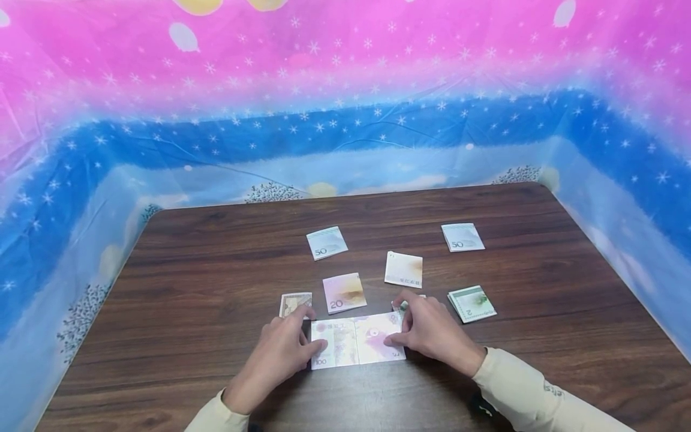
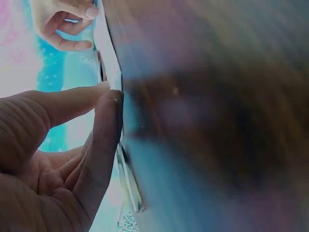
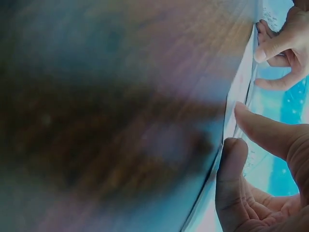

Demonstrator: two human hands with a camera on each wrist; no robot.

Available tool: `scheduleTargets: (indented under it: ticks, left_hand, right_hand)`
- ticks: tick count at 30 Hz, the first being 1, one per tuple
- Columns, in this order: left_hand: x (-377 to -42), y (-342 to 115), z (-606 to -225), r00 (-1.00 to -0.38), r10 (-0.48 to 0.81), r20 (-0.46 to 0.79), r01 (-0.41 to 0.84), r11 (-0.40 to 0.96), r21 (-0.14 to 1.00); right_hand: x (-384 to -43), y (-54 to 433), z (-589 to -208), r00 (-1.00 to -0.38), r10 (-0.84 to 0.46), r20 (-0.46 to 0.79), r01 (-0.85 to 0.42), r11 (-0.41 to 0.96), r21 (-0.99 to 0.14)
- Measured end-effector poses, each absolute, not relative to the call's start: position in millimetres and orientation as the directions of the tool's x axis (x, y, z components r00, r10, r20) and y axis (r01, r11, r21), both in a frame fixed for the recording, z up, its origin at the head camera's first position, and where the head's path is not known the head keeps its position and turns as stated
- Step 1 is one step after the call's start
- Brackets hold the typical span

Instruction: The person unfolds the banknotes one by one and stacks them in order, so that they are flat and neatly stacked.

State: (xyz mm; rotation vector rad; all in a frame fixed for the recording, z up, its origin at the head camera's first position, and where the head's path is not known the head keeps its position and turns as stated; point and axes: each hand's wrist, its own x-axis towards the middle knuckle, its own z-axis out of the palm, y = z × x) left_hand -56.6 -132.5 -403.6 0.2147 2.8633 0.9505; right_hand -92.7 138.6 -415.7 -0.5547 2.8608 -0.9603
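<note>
Along the near side of the tabletop [image 1: 286,396]: 100 note [image 1: 345,348], unfolded, long side toward the person, creased across, pale glare over its print; one hand at each end.
Left hand [image 1: 278,345]: fingers pinching the left end of the 100 note; thumb on the upper face, index finger at the far left corner.
Right hand [image 1: 434,327]: fingers pinching the right end; thumb on the print, index finger by the far edge.
Wrist views: thumb and a finger close together at the note's edge on both sides; wood surface blurred.
Just beyond the 100 note: folded 20 note [image 1: 344,293], pinkish with an orange patch.
Beyond left index: folded brown note [image 1: 294,303], partly covered.
Beside right index: small green note [image 1: 418,298], mostly hidden; denomination cannot be read.
Right of right hand: folded green note [image 1: 472,304], a "2" legible.
Mid-table: folded cream-orange note [image 1: 403,270].
Far row: two folded notes marked 50, left one [image 1: 327,242] and right one [image 1: 463,237], well apart.
Sleeves: cream [image 1: 518,384], both arms.
Backdrop: pink-and-blue snowflake cloth [image 1: 345,132].
</note>
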Motion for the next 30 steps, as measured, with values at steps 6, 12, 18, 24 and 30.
scheduleTargets:
  ticks: [6,12,18,24,30]
  left_hand:
    - [-57.3,-134.9,-397.4,-0.989,0.146,0.018,0.128,0.796,0.592]
    - [-58.4,-137.5,-393.7,-0.992,0.122,0.031,0.113,0.752,0.649]
    - [-58.6,-141.6,-392.7,-0.994,0.097,0.041,0.098,0.721,0.685]
    - [-59.1,-143.7,-391.7,-0.997,0.079,0.004,0.056,0.674,0.737]
    - [-57.7,-144.0,-391.4,-0.998,0.067,-0.013,0.035,0.666,0.745]
  right_hand:
    - [-107.4,151.5,-402.0,-0.936,-0.345,0.070,-0.312,0.720,-0.620]
    - [-133.9,173.9,-388.4,-0.958,-0.278,0.073,-0.265,0.757,-0.597]
    - [-161.6,200.1,-383.9,-0.984,-0.174,0.028,-0.157,0.795,-0.586]
    - [-186.8,225.6,-384.5,-0.997,-0.078,0.012,-0.072,0.830,-0.553]
    - [-209.2,251.8,-394.2,-1.000,0.012,0.009,0.005,0.851,-0.526]
